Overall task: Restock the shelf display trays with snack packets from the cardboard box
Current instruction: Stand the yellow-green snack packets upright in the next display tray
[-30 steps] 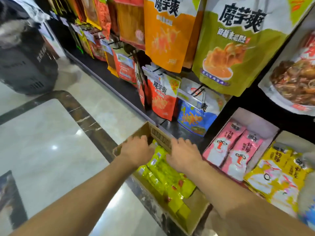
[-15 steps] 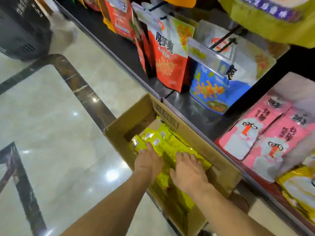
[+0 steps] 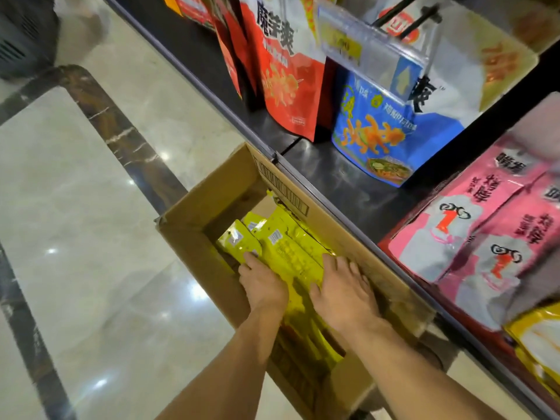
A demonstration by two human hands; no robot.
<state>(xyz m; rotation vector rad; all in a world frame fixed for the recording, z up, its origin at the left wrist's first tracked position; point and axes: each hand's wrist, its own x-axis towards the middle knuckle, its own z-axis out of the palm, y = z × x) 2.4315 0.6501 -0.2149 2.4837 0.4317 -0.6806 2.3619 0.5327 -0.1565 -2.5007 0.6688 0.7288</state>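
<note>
An open cardboard box (image 3: 194, 234) stands on the floor against the shelf's front edge, holding several yellow-green snack packets (image 3: 285, 247). Both my hands are down inside the box. My left hand (image 3: 263, 283) lies on the left side of a bundle of the packets, fingertips curling over its edge. My right hand (image 3: 342, 289) lies on the bundle's right side with fingers spread along the box wall. To the right, the display tray (image 3: 385, 241) holds pink packets (image 3: 454, 231), and yellow packets (image 3: 536, 334) show at the far right edge.
Red (image 3: 285, 77) and blue (image 3: 381, 131) snack bags hang on pegs above the dark shelf base (image 3: 342, 177). A clear price tag holder (image 3: 363, 50) juts out in front of the blue bag. Glossy marble floor (image 3: 91, 237) spreads to the left; a dark bin (image 3: 21, 31) stands top left.
My view has tilted down and closer to the box. My hands went from its far rim down into it and now lie either side of a packet bundle.
</note>
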